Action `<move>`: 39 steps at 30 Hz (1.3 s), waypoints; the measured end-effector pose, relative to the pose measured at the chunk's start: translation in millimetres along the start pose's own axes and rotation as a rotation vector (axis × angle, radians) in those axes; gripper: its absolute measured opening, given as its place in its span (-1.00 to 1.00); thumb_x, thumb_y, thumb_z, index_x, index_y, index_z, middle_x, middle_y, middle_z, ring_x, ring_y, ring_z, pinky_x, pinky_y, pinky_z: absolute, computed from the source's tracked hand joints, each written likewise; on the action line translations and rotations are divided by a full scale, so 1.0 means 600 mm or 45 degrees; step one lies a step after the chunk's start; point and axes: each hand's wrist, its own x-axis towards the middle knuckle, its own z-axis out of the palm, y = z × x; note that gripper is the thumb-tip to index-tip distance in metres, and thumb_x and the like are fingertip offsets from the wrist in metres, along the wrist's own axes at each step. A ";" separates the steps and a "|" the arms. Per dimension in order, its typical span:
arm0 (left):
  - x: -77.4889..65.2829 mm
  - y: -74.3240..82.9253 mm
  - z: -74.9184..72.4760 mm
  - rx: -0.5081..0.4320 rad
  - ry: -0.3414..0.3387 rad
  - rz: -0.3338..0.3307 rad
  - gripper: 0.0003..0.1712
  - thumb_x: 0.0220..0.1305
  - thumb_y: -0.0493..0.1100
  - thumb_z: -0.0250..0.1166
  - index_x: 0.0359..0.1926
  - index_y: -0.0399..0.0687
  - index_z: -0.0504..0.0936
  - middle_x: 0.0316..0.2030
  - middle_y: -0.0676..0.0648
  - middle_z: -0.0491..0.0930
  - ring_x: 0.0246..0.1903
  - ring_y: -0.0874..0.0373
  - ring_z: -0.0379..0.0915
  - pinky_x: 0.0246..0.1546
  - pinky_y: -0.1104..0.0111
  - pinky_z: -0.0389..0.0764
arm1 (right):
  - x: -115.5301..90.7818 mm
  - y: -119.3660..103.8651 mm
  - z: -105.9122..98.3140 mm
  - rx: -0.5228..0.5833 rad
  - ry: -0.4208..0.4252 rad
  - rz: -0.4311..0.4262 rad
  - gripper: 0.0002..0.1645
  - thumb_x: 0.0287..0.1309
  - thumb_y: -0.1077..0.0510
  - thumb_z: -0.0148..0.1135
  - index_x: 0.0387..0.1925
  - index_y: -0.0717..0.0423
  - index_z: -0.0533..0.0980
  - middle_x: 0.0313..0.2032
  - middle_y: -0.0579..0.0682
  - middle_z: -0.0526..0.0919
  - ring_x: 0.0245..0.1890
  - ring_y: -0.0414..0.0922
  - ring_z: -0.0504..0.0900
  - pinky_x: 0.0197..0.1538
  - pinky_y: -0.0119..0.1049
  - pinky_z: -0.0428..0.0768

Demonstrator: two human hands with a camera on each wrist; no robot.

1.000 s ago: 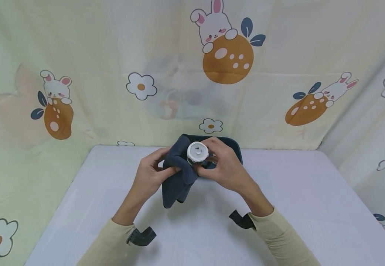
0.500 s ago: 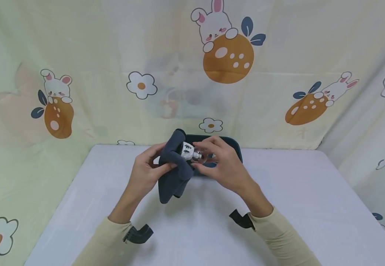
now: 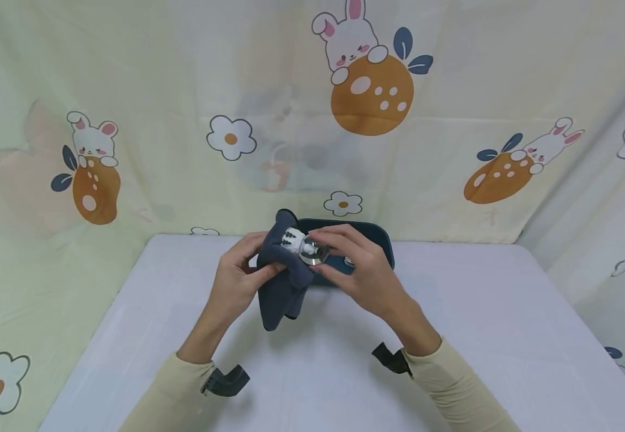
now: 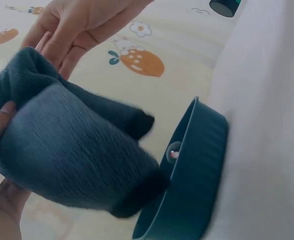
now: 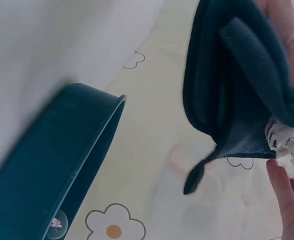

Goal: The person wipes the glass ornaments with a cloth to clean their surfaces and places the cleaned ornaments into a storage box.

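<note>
A small snow globe (image 3: 312,252) with a clear ball and a white base marked with dark trees lies tilted between my hands. My right hand (image 3: 369,273) pinches its clear ball between thumb and fingers. In my left hand (image 3: 237,273) is a bunched dark blue cloth (image 3: 280,297), its folds against the white base. The cloth's lower end, edged in black, hangs loose. In the right wrist view the white base (image 5: 281,135) shows beside the cloth, partly hidden by fingers. The left wrist view shows the cloth (image 4: 77,150) hiding the globe.
Behind the hands, against the printed curtain (image 3: 426,168), a dark teal basin (image 3: 389,249) stands on the white table (image 3: 453,336). Another clear globe (image 4: 173,151) with a small figure inside sits in the basin.
The snow globe has tipped from showing its white underside to lying sideways, base towards the left hand. The cloth and left hand have shifted slightly left; the globe moved left too.
</note>
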 end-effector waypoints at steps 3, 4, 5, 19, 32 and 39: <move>0.000 0.001 0.004 -0.005 -0.005 0.033 -0.53 0.10 -0.41 0.37 0.09 -0.28 0.57 0.03 -0.12 0.52 -0.01 0.11 0.52 -0.18 0.30 0.68 | 0.000 0.000 0.001 0.039 0.023 -0.010 -0.31 -0.06 0.27 0.47 0.18 0.10 0.48 0.02 0.00 0.55 -0.08 -0.17 0.63 -0.06 -0.45 0.62; 0.001 0.001 0.004 -0.002 -0.005 0.038 -0.53 0.11 -0.41 0.37 0.09 -0.28 0.58 0.02 -0.12 0.52 -0.02 0.12 0.52 -0.19 0.31 0.68 | 0.000 -0.001 0.000 0.053 0.027 -0.004 -0.31 -0.05 0.26 0.47 0.18 0.10 0.48 -0.01 -0.01 0.57 -0.14 -0.19 0.65 -0.08 -0.45 0.63; 0.001 0.000 0.005 -0.001 -0.003 0.037 -0.54 0.11 -0.41 0.37 0.08 -0.27 0.59 0.01 -0.11 0.53 -0.03 0.11 0.52 -0.20 0.31 0.69 | 0.000 -0.001 0.000 0.061 0.030 0.005 -0.31 -0.05 0.25 0.47 0.18 0.10 0.48 -0.05 -0.01 0.58 -0.18 -0.21 0.65 -0.11 -0.45 0.64; -0.004 -0.004 0.012 -0.028 0.003 0.060 -0.55 0.11 -0.42 0.36 0.07 -0.27 0.60 -0.02 -0.13 0.55 -0.07 0.09 0.56 -0.21 0.29 0.69 | 0.006 -0.016 -0.003 0.203 -0.075 0.440 -0.61 0.24 -0.01 0.25 0.02 0.10 0.54 -0.37 -0.11 0.66 -0.46 -0.32 0.67 -0.36 -0.41 0.66; -0.003 -0.003 0.004 -0.030 0.007 0.089 -0.51 0.09 -0.45 0.36 0.10 -0.32 0.56 0.06 -0.15 0.53 0.00 0.08 0.53 -0.13 0.28 0.66 | 0.006 -0.006 0.003 0.115 -0.036 0.205 -0.35 0.09 0.12 0.38 0.25 0.05 0.44 -0.22 -0.09 0.57 -0.25 -0.27 0.60 -0.18 -0.41 0.66; -0.003 -0.003 0.002 -0.042 -0.003 0.066 -0.51 0.09 -0.46 0.36 0.10 -0.33 0.57 0.07 -0.15 0.52 0.01 0.09 0.53 -0.12 0.29 0.66 | 0.000 0.002 0.005 -0.007 -0.021 0.092 -0.26 0.01 0.12 0.45 0.26 0.06 0.40 -0.04 -0.04 0.57 -0.21 -0.25 0.61 -0.09 -0.45 0.62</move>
